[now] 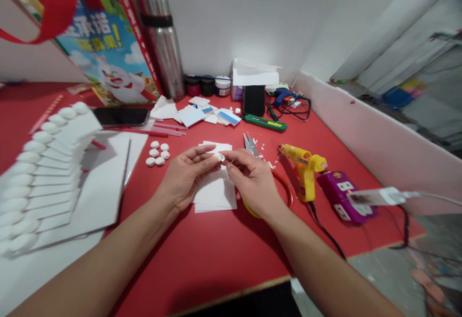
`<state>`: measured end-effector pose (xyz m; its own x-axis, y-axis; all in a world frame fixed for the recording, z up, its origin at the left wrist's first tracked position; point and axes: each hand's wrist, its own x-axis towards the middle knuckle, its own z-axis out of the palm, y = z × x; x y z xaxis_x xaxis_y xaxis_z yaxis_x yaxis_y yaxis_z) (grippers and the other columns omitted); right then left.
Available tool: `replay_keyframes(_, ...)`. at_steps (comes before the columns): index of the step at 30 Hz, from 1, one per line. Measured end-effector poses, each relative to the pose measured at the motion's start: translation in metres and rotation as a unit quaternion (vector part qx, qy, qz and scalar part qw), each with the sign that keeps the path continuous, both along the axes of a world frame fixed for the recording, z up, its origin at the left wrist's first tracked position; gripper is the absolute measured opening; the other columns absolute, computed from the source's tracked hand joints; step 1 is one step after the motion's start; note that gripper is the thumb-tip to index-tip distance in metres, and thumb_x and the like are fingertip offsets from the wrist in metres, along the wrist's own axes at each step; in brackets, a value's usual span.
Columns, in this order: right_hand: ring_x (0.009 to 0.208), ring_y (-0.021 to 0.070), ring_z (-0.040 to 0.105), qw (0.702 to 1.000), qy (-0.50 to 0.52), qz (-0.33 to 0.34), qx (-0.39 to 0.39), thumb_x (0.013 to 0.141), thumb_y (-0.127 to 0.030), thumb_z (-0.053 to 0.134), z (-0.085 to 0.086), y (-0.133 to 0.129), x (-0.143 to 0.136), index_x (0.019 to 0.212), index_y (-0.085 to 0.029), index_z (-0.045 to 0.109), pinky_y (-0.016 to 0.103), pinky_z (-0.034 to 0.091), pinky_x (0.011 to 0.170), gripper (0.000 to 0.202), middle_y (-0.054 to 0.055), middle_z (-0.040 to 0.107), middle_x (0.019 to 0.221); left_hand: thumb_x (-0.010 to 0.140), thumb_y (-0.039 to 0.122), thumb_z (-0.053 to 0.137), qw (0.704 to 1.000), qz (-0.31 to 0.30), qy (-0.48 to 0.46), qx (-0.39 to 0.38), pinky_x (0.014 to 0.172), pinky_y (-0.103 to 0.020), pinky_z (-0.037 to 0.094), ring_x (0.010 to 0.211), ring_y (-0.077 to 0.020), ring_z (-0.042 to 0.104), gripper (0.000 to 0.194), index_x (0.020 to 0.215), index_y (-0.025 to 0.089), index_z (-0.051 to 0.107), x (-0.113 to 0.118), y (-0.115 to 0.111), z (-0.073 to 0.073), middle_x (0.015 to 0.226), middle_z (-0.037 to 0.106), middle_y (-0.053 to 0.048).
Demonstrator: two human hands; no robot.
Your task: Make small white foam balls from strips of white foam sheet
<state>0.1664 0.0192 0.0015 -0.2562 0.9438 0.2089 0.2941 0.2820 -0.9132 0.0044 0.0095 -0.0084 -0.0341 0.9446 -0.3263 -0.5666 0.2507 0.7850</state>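
My left hand (193, 171) pinches a small white piece (219, 157) between thumb and fingers. The fingertips of my right hand (250, 175) are closed at the same piece from the other side; its exact shape is partly hidden. Under both hands lies a small stack of white cards (215, 194). Several round white discs (157, 153) are grouped left of my left hand. Scissors (250, 145) with orange and yellow handles lie partly beneath my right hand, and white scraps are scattered around the blades.
On the left, a fan of white strips with round ends (46, 172) rests on white boards. A yellow glue gun (306, 170) and a purple power socket (346, 199) stand to the right. Behind are a green cutter (265, 122), a phone (121, 116), a steel flask (162, 47) and paint jars (207, 86).
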Motion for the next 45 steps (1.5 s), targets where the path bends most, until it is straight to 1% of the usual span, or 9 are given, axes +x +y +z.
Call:
replay_keyframes(9, 0.074, 0.0134, 0.061, 0.992, -0.071, 0.009, 0.103, 0.085, -0.012, 0.053, -0.004, 0.000, 0.002, 0.110, -0.019, 0.073, 0.027, 0.049, 0.068, 0.032, 0.006, 0.069, 0.098, 0.064, 0.011, 0.090, 1.000, 0.005, 0.006, -0.007, 0.077, -0.024, 0.058, 0.074, -0.0121, 0.072, 0.042, 0.104, 0.013, 0.074, 0.001, -0.001, 0.003, 0.082, 0.076, -0.004)
replay_keyframes(16, 0.087, 0.0171, 0.065, 0.986, -0.079, 0.020, 0.144, 0.088, -0.011, 0.051, -0.007, -0.002, 0.001, 0.114, -0.019, 0.072, 0.032, 0.053, 0.080, 0.034, 0.008, 0.067, 0.100, 0.062, 0.013, 0.092, 1.000, 0.008, 0.013, 0.000, 0.075, -0.024, 0.058, 0.069, -0.0111, 0.071, 0.045, 0.103, 0.012, 0.074, 0.002, -0.002, 0.003, 0.080, 0.075, -0.002)
replay_keyframes(24, 0.087, 0.0193, 0.064, 0.971, -0.137, 0.026, 0.192, 0.092, -0.014, 0.048, -0.010, -0.005, 0.000, 0.126, -0.017, 0.068, 0.032, 0.053, 0.077, 0.040, 0.011, 0.065, 0.101, 0.063, 0.020, 0.092, 0.995, 0.017, 0.095, 0.030, 0.074, -0.025, 0.055, 0.070, -0.0126, 0.070, 0.052, 0.110, 0.014, 0.072, 0.001, -0.002, -0.001, 0.081, 0.073, -0.001)
replay_keyframes(29, 0.085, 0.0216, 0.062, 0.964, -0.189, 0.041, 0.185, 0.095, -0.016, 0.044, -0.010, -0.009, -0.002, 0.137, -0.004, 0.060, 0.035, 0.053, 0.074, 0.047, 0.016, 0.063, 0.100, 0.064, 0.023, 0.092, 0.985, 0.042, 0.154, 0.063, 0.073, -0.025, 0.055, 0.068, -0.0125, 0.070, 0.053, 0.112, 0.015, 0.071, 0.001, -0.003, 0.000, 0.078, 0.072, 0.001)
replay_keyframes(33, 0.086, 0.0220, 0.061, 0.955, -0.216, 0.047, 0.199, 0.097, -0.018, 0.042, -0.010, -0.010, -0.002, 0.141, -0.005, 0.055, 0.037, 0.054, 0.075, 0.048, 0.015, 0.063, 0.103, 0.066, 0.022, 0.090, 0.977, 0.055, 0.185, 0.094, 0.071, -0.024, 0.056, 0.065, -0.0114, 0.069, 0.051, 0.112, 0.014, 0.070, 0.000, -0.003, 0.001, 0.075, 0.071, 0.002)
replay_keyframes(35, 0.087, 0.0224, 0.062, 0.950, -0.231, 0.056, 0.204, 0.097, -0.017, 0.042, -0.011, -0.011, -0.003, 0.143, -0.006, 0.052, 0.037, 0.055, 0.077, 0.049, 0.016, 0.063, 0.105, 0.066, 0.021, 0.090, 0.975, 0.051, 0.189, 0.106, 0.071, -0.023, 0.056, 0.066, -0.0111, 0.069, 0.051, 0.112, 0.014, 0.070, -0.001, -0.002, 0.000, 0.076, 0.071, 0.002)
replay_keyframes(39, 0.092, 0.0271, 0.063, 0.935, -0.268, 0.068, 0.222, 0.096, -0.015, 0.040, -0.010, -0.015, -0.004, 0.151, 0.003, 0.039, 0.042, 0.056, 0.077, 0.058, 0.022, 0.061, 0.114, 0.066, 0.020, 0.090, 0.978, 0.064, 0.159, 0.116, 0.072, -0.022, 0.056, 0.068, -0.0096, 0.069, 0.050, 0.112, 0.015, 0.071, -0.003, 0.002, -0.004, 0.079, 0.071, 0.002)
replay_keyframes(42, 0.096, 0.0275, 0.063, 0.944, -0.223, 0.061, 0.237, 0.096, -0.014, 0.039, -0.005, -0.017, -0.005, 0.152, 0.002, 0.036, 0.043, 0.056, 0.081, 0.058, 0.023, 0.060, 0.118, 0.068, 0.019, 0.089, 0.987, 0.068, 0.097, 0.110, 0.075, -0.024, 0.058, 0.070, -0.0101, 0.070, 0.045, 0.109, 0.015, 0.072, -0.004, 0.006, -0.006, 0.081, 0.073, 0.001)
replay_keyframes(45, 0.098, 0.0227, 0.063, 0.971, -0.108, 0.018, 0.211, 0.099, -0.019, 0.044, -0.001, -0.015, -0.003, 0.140, -0.011, 0.054, 0.039, 0.054, 0.086, 0.043, 0.015, 0.064, 0.113, 0.069, 0.018, 0.089, 0.990, 0.055, 0.065, 0.111, 0.077, -0.027, 0.060, 0.072, -0.0119, 0.072, 0.040, 0.105, 0.015, 0.072, -0.004, 0.007, -0.006, 0.082, 0.075, -0.001)
